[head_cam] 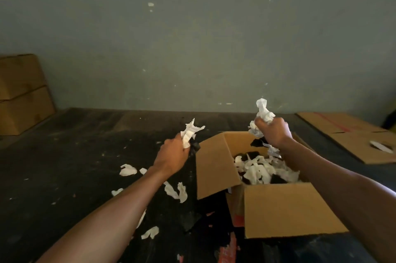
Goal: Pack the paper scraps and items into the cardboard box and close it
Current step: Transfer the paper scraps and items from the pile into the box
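**Box part full, more scraps to go**

The cardboard box (276, 205) sits open on the dark floor (64, 166) w/ white paper in it. Left hand (171, 155) squeezes a scrap beside the box. Right hand (274, 132) grips a bunch above it. Loose scraps (174, 191) lie left of the box, so pick those up, then shut the flaps. Stacked boxes (21, 93) & flat cardboard (351, 136) sit off to the sides, not in the way.
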Available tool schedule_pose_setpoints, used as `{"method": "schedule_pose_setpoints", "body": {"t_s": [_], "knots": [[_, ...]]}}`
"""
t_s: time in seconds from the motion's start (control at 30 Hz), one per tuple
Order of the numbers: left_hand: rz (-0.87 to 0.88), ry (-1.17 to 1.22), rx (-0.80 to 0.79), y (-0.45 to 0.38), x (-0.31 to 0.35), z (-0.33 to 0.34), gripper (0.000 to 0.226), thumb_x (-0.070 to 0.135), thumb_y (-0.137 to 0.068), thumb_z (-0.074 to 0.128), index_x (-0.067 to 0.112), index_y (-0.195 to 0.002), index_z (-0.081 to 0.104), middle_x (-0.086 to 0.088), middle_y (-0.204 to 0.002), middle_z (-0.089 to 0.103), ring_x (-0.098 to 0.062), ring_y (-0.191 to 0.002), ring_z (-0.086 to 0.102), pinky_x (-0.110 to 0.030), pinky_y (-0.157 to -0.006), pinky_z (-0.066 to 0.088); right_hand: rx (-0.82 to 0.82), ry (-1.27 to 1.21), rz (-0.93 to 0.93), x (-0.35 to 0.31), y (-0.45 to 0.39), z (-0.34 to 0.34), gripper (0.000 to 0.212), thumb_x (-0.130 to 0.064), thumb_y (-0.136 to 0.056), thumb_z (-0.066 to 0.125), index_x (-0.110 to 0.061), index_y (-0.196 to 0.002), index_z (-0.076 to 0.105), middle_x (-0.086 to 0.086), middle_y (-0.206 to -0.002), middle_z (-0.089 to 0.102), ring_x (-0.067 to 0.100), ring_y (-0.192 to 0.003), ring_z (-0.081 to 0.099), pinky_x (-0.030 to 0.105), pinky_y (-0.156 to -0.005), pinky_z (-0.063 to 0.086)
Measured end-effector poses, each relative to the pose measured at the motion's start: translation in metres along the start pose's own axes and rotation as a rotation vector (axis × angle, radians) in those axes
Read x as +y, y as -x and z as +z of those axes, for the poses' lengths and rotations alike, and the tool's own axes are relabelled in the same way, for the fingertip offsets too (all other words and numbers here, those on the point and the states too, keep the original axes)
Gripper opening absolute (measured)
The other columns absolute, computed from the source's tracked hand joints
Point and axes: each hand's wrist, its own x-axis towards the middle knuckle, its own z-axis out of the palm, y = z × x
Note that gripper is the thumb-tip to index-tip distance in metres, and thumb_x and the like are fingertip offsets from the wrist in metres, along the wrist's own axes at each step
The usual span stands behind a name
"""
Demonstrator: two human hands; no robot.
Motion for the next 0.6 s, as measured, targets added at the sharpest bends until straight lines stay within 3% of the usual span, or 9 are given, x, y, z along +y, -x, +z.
{"method": "schedule_pose_setpoints", "body": {"t_s": [0.13,0.23,0.3,0.4,0.47,0.53,0.6], "knots": [[0.047,0.074,-0.035,-0.035,0.059,0.057,0.022,0.029,-0.098,0.052,0.019,-0.117,0.057,-0.003,-0.092,0.067,-0.020,-0.079,0.068,-0.045,-0.075,0.059,-0.041,0.057,0.011,0.037,-0.042,-0.028,0.047,-0.051,-0.092,0.058,-0.005,-0.094,0.066,0.003,-0.070,0.061,0.021,-0.065,0.060,0.032,-0.059,0.047],[0.088,0.103,-0.040,-0.053,0.105,0.103,0.021,0.028,-0.100,0.050,0.020,-0.119,0.056,0.000,-0.097,0.069,-0.012,-0.082,0.065,-0.036,-0.075,0.057,-0.206,0.027,-0.066,0.071,-0.067,-0.036,0.043,-0.055,-0.092,0.056,-0.013,-0.092,0.068,0.006,-0.077,0.071,0.021,-0.066,0.067,0.040,-0.063,0.055],[0.086,0.103,-0.057,-0.063,0.130,0.129,0.025,0.030,-0.100,0.050,0.021,-0.123,0.052,-0.003,-0.109,0.068,-0.017,-0.090,0.063,-0.035,-0.075,0.051,-0.320,0.063,-0.166,0.090,-0.081,-0.038,0.038,-0.055,-0.095,0.052,-0.020,-0.103,0.068,0.000,-0.089,0.072,0.015,-0.080,0.068,0.036,-0.071,0.054],[0.032,0.162,-0.160,-0.077,0.148,0.161,0.056,0.052,-0.088,0.062,0.027,-0.133,0.039,-0.005,-0.134,0.053,-0.027,-0.113,0.059,-0.042,-0.088,0.052,-0.500,0.108,-0.265,0.115,-0.108,-0.037,0.041,-0.054,-0.091,0.058,-0.026,-0.121,0.059,-0.006,-0.109,0.069,0.011,-0.100,0.064,0.035,-0.089,0.052],[0.001,0.144,-0.239,-0.084,0.150,0.177,0.081,0.063,-0.080,0.067,0.029,-0.143,0.029,-0.006,-0.149,0.035,-0.028,-0.130,0.047,-0.045,-0.101,0.047,-0.565,0.124,-0.260,0.127,-0.122,-0.038,0.048,-0.058,-0.085,0.064,-0.025,-0.119,0.060,-0.004,-0.108,0.070,0.012,-0.098,0.067,0.041,-0.090,0.055],[-0.025,0.119,-0.297,-0.091,0.150,0.187,0.096,0.064,-0.077,0.069,0.031,-0.151,0.018,-0.007,-0.158,0.021,-0.030,-0.141,0.033,-0.049,-0.109,0.039,-0.653,0.086,-0.296,0.136,-0.132,-0.039,0.039,-0.053,-0.086,0.066,-0.026,-0.113,0.063,-0.006,-0.103,0.072,0.011,-0.094,0.068,0.043,-0.090,0.056],[-0.047,0.065,-0.322,-0.097,0.151,0.194,0.103,0.072,-0.073,0.066,0.037,-0.153,0.012,-0.003,-0.162,0.013,-0.032,-0.146,0.022,-0.054,-0.112,0.033,-0.733,0.052,-0.301,0.142,-0.138,-0.042,0.044,-0.061,-0.083,0.065,-0.035,-0.117,0.062,-0.010,-0.120,0.066,0.011,-0.110,0.062,0.045,-0.099,0.050]]}}
